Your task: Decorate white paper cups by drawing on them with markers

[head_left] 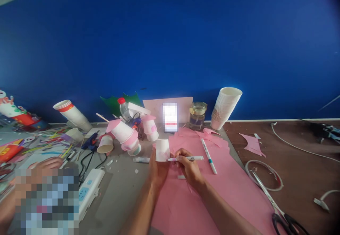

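Observation:
My left hand point(157, 169) is closed round a white paper cup point(162, 150), holding it up over the pink paper sheet point(225, 196). My right hand point(190, 167) grips a white marker point(186, 158) in a pinch, with its tip touching the cup's side, where pink colouring shows. A second white pen with a teal band point(208, 151) lies on the pink sheet just right of my hands. A marker cap point(141, 160) lies left of the cup on the grey table.
A stack of paper cups point(225, 107), a glass jar point(198, 115) and a lit phone point(170, 117) stand at the back. Decorated cups point(124, 135) and a glue gun point(90, 142) lie left. A power strip point(89, 190) and another person's hand point(46, 163) are at left. Scissors point(278, 210) lie right.

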The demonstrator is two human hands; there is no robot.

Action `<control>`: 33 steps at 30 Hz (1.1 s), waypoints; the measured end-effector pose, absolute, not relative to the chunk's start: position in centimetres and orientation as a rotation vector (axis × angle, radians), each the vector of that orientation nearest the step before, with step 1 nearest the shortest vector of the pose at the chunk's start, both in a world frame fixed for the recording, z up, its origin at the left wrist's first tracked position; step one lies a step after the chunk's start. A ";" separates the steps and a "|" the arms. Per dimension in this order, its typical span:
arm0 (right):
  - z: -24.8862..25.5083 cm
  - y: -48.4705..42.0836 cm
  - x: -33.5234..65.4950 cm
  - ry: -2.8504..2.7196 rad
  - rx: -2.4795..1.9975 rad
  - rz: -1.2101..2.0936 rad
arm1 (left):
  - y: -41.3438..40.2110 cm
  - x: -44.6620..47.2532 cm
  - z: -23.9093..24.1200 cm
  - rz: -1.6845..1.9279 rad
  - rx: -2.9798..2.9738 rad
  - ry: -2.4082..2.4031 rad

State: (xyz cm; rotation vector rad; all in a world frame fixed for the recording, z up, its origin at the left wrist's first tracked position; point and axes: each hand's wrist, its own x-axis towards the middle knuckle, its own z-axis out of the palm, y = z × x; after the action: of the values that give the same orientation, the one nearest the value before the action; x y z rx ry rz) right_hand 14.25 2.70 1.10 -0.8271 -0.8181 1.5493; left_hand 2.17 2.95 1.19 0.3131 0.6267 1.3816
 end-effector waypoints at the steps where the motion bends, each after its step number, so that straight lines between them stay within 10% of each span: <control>1: 1.1 2.7 14.2 -0.809 -0.825 1.551 | 2.9 2.2 1.2 1.392 0.307 0.627; 33: 1.2 2.6 14.1 -0.844 -0.836 1.533 | 2.9 2.4 1.3 1.418 0.268 0.683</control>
State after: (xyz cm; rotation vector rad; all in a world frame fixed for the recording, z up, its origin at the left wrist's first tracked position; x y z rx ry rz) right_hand 14.14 2.63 1.16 -0.8360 -0.8444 1.5327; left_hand 2.40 2.94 1.28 0.2680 0.6827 1.4181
